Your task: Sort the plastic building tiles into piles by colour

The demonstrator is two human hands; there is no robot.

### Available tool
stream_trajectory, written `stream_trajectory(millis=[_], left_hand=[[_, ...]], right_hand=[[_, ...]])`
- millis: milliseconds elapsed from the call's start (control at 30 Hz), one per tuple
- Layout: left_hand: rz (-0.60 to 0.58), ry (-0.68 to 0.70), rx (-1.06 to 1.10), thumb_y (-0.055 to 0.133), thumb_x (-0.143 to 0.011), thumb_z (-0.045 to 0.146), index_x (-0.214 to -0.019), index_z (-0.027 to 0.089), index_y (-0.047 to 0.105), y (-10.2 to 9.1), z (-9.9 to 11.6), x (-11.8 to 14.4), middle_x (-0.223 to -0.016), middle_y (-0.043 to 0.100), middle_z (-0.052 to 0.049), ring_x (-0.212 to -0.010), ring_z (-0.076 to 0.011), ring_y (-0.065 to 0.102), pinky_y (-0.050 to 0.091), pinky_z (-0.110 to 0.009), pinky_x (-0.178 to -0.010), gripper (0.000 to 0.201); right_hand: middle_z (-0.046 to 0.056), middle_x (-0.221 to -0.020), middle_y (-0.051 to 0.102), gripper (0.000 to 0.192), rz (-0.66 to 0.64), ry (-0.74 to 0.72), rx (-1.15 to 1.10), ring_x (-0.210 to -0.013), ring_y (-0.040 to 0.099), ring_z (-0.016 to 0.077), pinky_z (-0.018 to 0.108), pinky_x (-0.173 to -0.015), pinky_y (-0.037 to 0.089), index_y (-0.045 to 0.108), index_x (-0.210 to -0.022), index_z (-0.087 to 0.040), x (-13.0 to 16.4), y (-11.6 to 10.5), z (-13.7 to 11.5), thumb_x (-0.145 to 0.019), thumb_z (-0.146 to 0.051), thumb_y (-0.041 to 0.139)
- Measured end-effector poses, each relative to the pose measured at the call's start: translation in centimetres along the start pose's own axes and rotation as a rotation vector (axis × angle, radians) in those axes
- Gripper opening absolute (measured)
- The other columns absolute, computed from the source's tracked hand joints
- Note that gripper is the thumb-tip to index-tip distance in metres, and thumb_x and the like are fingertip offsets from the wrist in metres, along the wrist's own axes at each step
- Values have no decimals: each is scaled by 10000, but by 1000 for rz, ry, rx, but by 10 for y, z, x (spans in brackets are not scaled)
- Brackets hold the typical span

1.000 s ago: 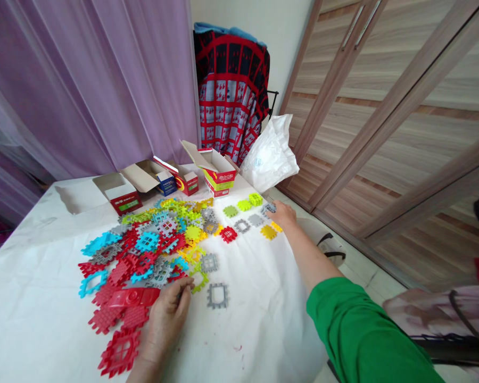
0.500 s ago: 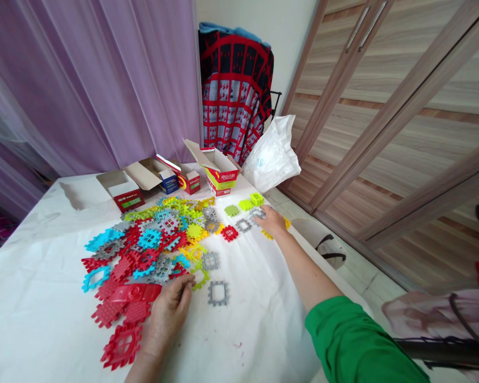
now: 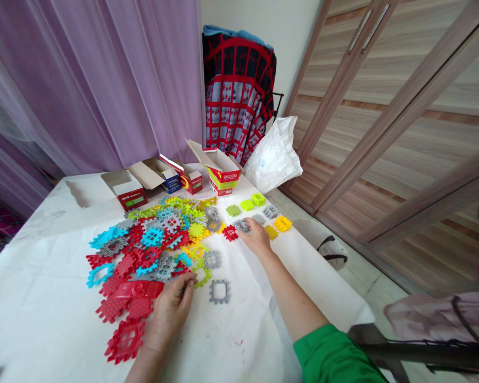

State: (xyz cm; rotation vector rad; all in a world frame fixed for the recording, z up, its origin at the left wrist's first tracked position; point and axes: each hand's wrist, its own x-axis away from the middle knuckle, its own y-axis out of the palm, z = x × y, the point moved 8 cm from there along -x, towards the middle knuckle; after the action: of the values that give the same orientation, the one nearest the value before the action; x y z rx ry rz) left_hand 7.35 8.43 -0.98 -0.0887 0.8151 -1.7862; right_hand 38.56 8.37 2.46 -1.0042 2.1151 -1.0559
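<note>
My right hand (image 3: 256, 237) has its fingers closed on a grey toothed building tile (image 3: 241, 226), just right of a red window tile (image 3: 230, 233). Beside the pile of interlocking plastic tiles (image 3: 151, 236), my left hand (image 3: 178, 300) rests with curled fingers. Its fingertips are close to a lime green frame tile (image 3: 203, 277); whether they hold anything is hidden. A grey square frame tile (image 3: 211, 292) lies flat to the right of that hand. Beyond my right hand lie yellow tiles (image 3: 282, 223), grey tiles (image 3: 271, 211) and lime green tiles (image 3: 247, 205).
Several open cardboard boxes (image 3: 132, 197) line the far side of the white-covered table (image 3: 227, 346). A white plastic bag (image 3: 275, 154) stands at the far right corner. Purple curtains (image 3: 143, 80) hang behind, and a wooden wardrobe (image 3: 383, 117) stands to the right.
My right hand has moved left and nearer, from the grey tile by the table's right edge to the one beside the red tile. My left hand has stayed put.
</note>
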Motion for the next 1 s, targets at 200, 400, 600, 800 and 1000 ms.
stream_trajectory(millis=[200, 400, 600, 800, 1000], left_hand=[[-22, -4, 1, 493, -874, 358, -996, 240, 677, 2, -1, 0, -887, 764, -17, -817, -174, 719, 577, -271, -741, 250], [10, -2, -12, 499, -858, 354, -963, 242, 685, -3, 6, -1, -865, 766, -12, -794, -176, 720, 579, -272, -728, 241], [-16, -25, 34, 501, -857, 373, -983, 233, 683, 2, -2, 0, -888, 767, -31, -822, -186, 720, 581, -284, -747, 262], [-31, -69, 84, 511, -861, 405, -1010, 229, 684, 6, -13, 3, -918, 763, -53, -854, -194, 718, 582, -285, -752, 289], [-10, -58, 101, 539, -850, 403, -1002, 237, 690, 4, -12, 2, -905, 764, -45, -839, -193, 722, 583, -281, -749, 271]], right_hand=[[30, -1072, 692, 430, 91, -47, 8, -977, 617, 204, 313, -858, 453, 586, -1151, -256, 8, 5, -8, -759, -421, 649], [109, -1145, 648, 490, 262, -40, 106, -1063, 558, 249, 350, -913, 415, 557, -1214, -168, 24, -7, 9, -767, -360, 606], [131, -1193, 626, 503, 276, 51, 265, -1115, 507, 277, 369, -930, 361, 519, -1274, -166, 17, -38, 25, -813, -361, 563], [134, -1183, 638, 501, 188, 102, 386, -1152, 480, 303, 393, -917, 344, 528, -1268, -184, -8, -56, 32, -822, -408, 565], [127, -1200, 640, 505, 100, 99, 408, -1153, 484, 300, 398, -920, 339, 516, -1280, -201, -20, -44, 35, -835, -435, 558]])
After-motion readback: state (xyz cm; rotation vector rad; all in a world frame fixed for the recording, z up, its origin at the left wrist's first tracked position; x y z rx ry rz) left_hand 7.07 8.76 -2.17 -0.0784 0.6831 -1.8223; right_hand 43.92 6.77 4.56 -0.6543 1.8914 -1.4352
